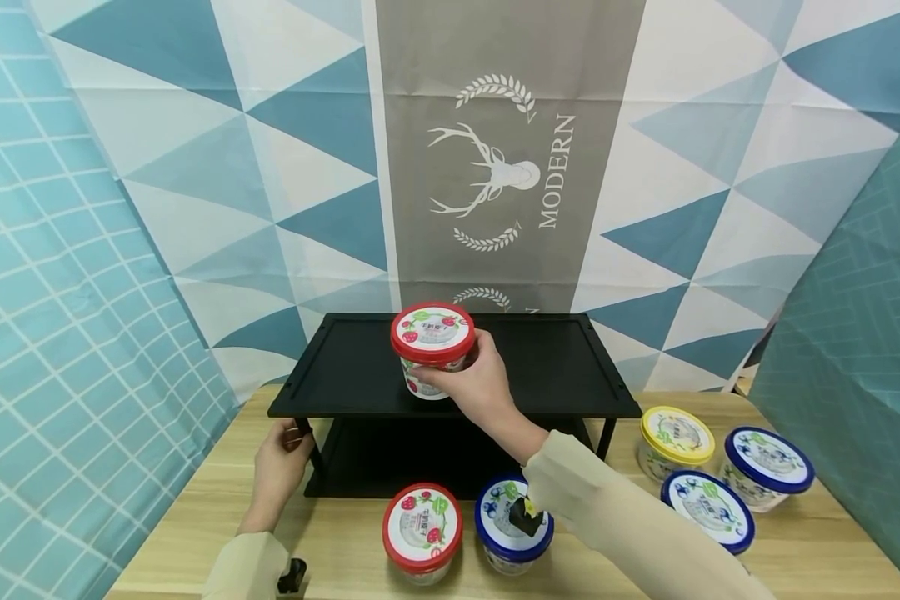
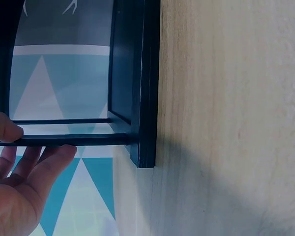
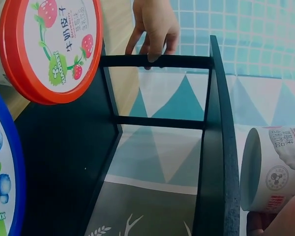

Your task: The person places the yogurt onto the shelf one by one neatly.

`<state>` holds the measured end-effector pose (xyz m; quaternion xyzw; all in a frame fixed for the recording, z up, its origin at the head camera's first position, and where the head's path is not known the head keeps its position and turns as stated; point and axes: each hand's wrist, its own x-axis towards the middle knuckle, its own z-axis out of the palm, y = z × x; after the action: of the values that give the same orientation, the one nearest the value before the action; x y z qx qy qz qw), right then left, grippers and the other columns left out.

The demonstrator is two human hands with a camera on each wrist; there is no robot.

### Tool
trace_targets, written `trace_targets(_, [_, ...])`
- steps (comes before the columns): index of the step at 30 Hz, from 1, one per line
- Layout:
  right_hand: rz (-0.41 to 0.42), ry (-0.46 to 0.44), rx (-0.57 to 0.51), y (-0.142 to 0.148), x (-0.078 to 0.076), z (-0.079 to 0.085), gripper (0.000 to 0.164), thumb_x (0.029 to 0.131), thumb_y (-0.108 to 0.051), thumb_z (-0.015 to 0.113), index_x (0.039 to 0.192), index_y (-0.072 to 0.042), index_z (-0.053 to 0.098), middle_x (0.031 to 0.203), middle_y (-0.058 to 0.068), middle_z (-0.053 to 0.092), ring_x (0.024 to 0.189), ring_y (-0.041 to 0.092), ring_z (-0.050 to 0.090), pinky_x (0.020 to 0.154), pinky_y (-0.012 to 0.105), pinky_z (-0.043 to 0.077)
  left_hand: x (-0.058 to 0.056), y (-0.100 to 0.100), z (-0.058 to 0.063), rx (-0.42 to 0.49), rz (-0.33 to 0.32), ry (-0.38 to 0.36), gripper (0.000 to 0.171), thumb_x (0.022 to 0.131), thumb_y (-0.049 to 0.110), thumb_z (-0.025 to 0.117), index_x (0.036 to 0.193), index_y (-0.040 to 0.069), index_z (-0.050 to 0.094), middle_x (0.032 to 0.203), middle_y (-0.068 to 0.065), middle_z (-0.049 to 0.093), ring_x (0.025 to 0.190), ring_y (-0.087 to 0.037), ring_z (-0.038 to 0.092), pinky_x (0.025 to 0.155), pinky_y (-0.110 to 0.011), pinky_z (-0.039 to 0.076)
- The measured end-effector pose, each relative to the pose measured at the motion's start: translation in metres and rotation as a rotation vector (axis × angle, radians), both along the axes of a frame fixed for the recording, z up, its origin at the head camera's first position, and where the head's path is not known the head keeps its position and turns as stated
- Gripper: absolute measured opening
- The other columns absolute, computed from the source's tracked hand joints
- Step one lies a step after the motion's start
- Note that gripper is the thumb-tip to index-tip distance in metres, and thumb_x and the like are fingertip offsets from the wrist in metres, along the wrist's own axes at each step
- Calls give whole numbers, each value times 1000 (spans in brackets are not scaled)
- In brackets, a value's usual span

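My right hand point(image 1: 483, 387) grips a paper tub with a red, strawberry-printed lid point(image 1: 433, 327), thumb in front and the fingers hidden behind it. The tub is upright, its base close over the upper board of a black two-tier shelf point(image 1: 547, 358). In the right wrist view the tub's white side point(image 3: 273, 169) and base show beside that board. My left hand point(image 1: 279, 468) pinches the shelf's front left post point(image 2: 83, 140) between thumb and fingers, below the upper board. Before the shelf stand another red-lidded tub point(image 1: 422, 527) and a blue-lidded tub point(image 1: 504, 533).
On the wooden table point(image 1: 345, 575), right of the shelf, stand a yellow-lidded tub point(image 1: 677, 435) and two blue-lidded tubs, the rear one point(image 1: 768, 458) farther right. A patterned cloth point(image 1: 307, 167) hangs close behind the shelf. Tiled-print cloth point(image 1: 60, 292) borders the table's left side.
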<state>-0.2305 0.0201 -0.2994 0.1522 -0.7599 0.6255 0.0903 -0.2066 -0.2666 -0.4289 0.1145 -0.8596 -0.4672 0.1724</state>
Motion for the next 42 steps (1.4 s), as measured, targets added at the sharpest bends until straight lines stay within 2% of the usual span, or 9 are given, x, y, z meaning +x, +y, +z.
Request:
trace_targets(17, [6,-12,14,-11,-4,-6,79,70,-28,83,133,-14,37,129,3,51,117,20,50,94,39,50,1,-2,-3,-4,-2,-4,33,93,11,49,124,-2,48,121,-28,56,110,-38,57,80,-30,52])
trace_targets(22, [10,-6,8,-14,-4,-6,79,70,-28,83,133,-14,37,130,3,50,117,20,50,95,39,50,1,-2,-2,0,-8,-10,33,93,11,48,124,-2,47,121,-28,56,110,-39,57,83,-35,53])
trace_targets(35, [14,-11,11,-20,-3,-8,80,70,-30,83,133,-14,37,130,3,51,118,20,50,97,40,48,0,-1,-1,-13,-8,-3,33,93,10,49,123,-2,48,119,-29,57,109,-39,57,85,-38,53])
trace_targets(42, [17,-17,7,-22,-4,-9,79,70,-30,82,133,-14,37,130,3,50,118,20,50,97,40,48,1,-1,1,-9,-6,6,31,92,10,50,121,-3,49,118,-29,57,108,-39,58,80,-31,52])
